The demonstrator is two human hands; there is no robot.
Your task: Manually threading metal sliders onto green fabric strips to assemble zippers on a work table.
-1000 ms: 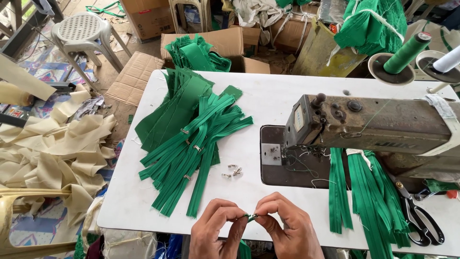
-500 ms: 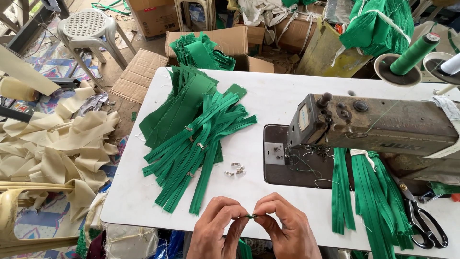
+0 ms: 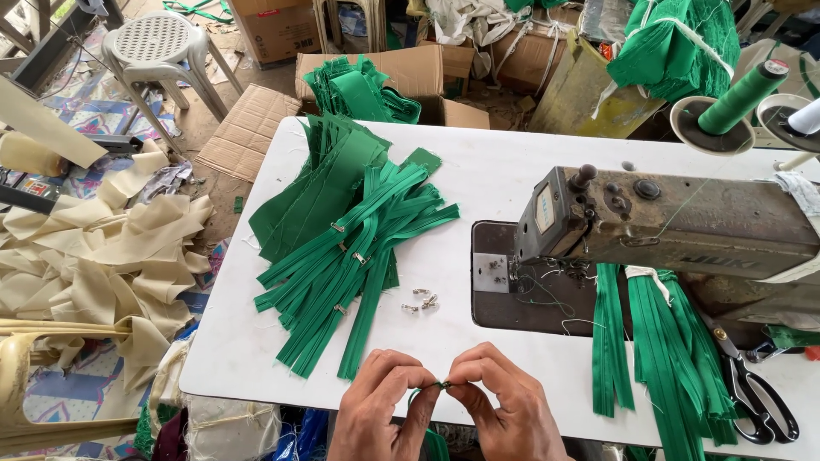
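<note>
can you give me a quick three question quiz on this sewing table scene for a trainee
1. True or false: the black-handled scissors lie on the right part of the white table.
2. What lies between the pile of green zippers and the sewing machine? A) small metal sliders B) a thread cone C) a cardboard box
3. What do the left hand and right hand pinch between them?

Key
1. True.
2. A, the small metal sliders.
3. A small metal piece on a green strip at the table's near edge.
</note>
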